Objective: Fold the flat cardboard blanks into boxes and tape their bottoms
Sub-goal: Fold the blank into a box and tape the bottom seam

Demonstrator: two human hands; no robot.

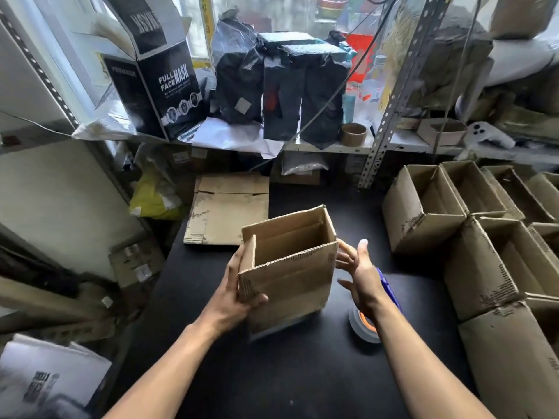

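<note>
An opened-up brown cardboard box stands upright over the black table, its top open. My left hand grips its lower left corner, thumb on the front face. My right hand is beside the box's right wall with fingers spread and straight; the fingertips are at the wall's edge. A roll of grey tape with an orange core lies on the table under my right wrist. A stack of flat cardboard blanks lies at the table's far left.
Several folded open boxes crowd the right side of the table. A shelf behind holds a black mask carton, black wrapped parcels and a brown tape roll. A perforated metal post rises at the back right.
</note>
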